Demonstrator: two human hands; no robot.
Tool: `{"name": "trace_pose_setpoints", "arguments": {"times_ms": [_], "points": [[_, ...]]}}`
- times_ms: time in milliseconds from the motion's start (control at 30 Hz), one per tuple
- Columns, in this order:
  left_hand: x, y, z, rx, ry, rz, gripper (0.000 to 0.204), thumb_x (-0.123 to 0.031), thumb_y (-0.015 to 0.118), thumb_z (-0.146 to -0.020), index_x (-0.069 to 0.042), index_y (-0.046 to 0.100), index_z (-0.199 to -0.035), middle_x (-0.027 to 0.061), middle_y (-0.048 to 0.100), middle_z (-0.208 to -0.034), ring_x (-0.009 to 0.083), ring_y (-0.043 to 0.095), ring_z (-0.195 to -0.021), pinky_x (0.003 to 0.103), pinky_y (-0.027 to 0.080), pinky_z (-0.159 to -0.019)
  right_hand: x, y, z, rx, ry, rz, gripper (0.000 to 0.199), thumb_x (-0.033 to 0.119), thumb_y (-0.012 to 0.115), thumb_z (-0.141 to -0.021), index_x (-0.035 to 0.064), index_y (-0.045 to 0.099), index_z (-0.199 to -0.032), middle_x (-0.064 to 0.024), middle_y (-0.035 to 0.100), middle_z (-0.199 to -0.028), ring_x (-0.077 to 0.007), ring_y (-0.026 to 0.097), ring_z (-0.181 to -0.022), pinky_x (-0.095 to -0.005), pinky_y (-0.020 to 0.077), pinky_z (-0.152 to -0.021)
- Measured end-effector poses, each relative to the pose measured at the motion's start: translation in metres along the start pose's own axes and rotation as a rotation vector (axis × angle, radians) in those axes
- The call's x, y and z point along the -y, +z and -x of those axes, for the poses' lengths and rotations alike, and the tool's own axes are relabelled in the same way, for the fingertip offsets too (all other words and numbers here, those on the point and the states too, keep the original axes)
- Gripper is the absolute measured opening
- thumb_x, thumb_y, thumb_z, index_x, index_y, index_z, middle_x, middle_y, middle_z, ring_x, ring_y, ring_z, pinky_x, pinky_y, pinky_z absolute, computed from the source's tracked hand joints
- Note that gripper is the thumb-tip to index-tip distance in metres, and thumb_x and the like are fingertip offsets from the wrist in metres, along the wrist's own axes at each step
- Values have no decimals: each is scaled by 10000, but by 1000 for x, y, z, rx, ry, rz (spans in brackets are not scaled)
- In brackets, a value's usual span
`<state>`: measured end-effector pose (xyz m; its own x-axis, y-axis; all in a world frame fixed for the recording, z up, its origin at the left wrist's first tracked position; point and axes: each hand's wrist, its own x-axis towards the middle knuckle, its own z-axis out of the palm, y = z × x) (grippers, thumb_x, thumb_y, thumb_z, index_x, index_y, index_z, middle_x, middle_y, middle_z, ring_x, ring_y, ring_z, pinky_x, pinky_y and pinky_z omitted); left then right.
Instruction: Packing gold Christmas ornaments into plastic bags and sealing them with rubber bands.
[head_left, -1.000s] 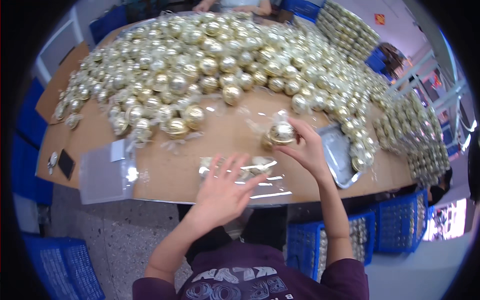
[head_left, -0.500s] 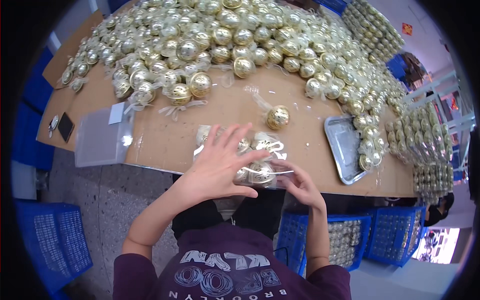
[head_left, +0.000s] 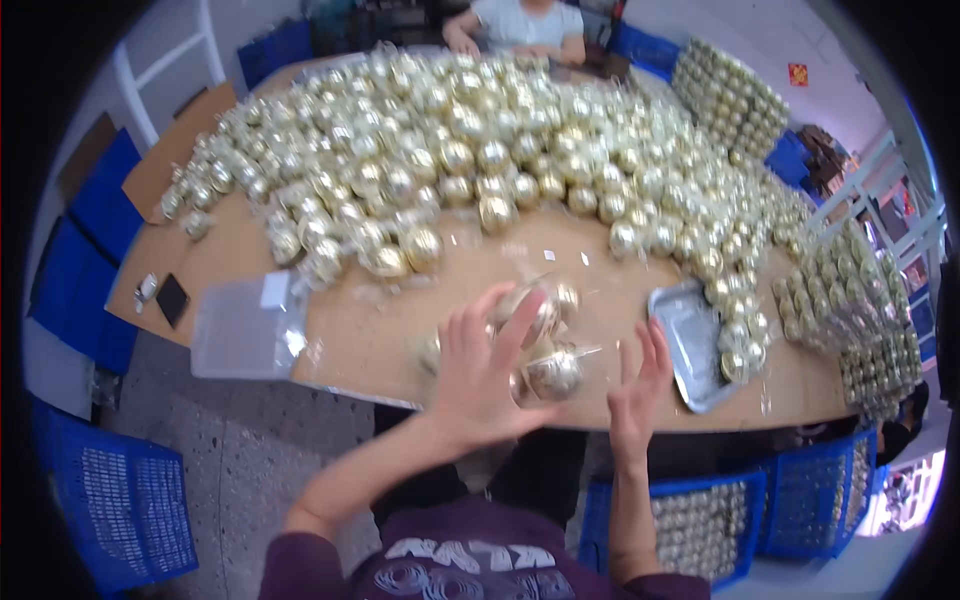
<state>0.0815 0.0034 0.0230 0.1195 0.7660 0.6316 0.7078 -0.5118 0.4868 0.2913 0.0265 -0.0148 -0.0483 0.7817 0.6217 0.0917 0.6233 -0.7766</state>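
Observation:
My left hand (head_left: 478, 385) is spread over a clear plastic bag (head_left: 540, 345) that holds a few shiny gold balls, and lifts it just above the front edge of the brown table (head_left: 400, 345). One gold ball (head_left: 553, 373) shows beside my palm and another (head_left: 530, 308) sits under my fingertips. Just right of the bag, my right hand (head_left: 636, 385) is raised with its fingers straight and apart. It holds nothing I can see.
A big heap of gold balls (head_left: 450, 170) covers the far half of the table. A metal tray (head_left: 688, 340) lies to the right, a clear plastic box (head_left: 238, 328) and a dark phone (head_left: 172, 298) to the left. Packed trays of balls (head_left: 860, 310) stand right. Blue crates (head_left: 700, 520) sit below. Another person (head_left: 520, 22) works opposite.
My right hand brought a gold ball from the right to the bag, then let go. My left hand, which pressed the bag flat on the table, now lifts it.

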Motion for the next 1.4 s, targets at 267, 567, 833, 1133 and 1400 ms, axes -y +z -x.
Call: {"name": "trace_pose_setpoints", "arguments": {"times_ms": [267,567,833,1133,1400], "points": [[25,36,60,-411,-79,462,892,-231,839,-695,20,320,-1375,149,439,-1252,293,406,-1204,396,322,-1029,2,43,-17,73,-215,-198,651,181,686,-802,63,330,-1335,-209,333,-1405,-367,488,-1215,-489,398,-1019],[32,22,-17,-426,103,932,120,-100,752,-783,-79,634,-796,116,612,-1087,283,522,-1141,431,411,-977,-3,42,-36,87,-86,-443,250,209,616,-913,24,582,-1077,-186,559,-1216,-326,502,-1202,-499,399,-1020],[32,18,-16,-234,-242,1433,511,-23,693,-772,-109,351,-1143,61,585,-820,214,556,-1023,342,447,-847,36,35,-38,95,112,-305,452,66,518,-916,33,323,-1321,-100,601,-1004,-219,532,-1055,-346,408,-927],[37,9,-18,-164,-108,1476,439,21,643,-770,-96,383,-1104,49,546,-795,187,538,-993,314,421,-860,83,20,-96,561,-113,434,254,129,806,-681,56,688,-893,-63,631,-892,-209,587,-811,-313,461,-716],[36,17,-19,-196,-60,1452,444,77,636,-768,-112,337,-1037,46,556,-787,202,540,-1001,353,404,-914,88,19,-102,646,61,334,213,108,781,-720,49,710,-912,-49,642,-871,-158,586,-770,-283,465,-669]]}}
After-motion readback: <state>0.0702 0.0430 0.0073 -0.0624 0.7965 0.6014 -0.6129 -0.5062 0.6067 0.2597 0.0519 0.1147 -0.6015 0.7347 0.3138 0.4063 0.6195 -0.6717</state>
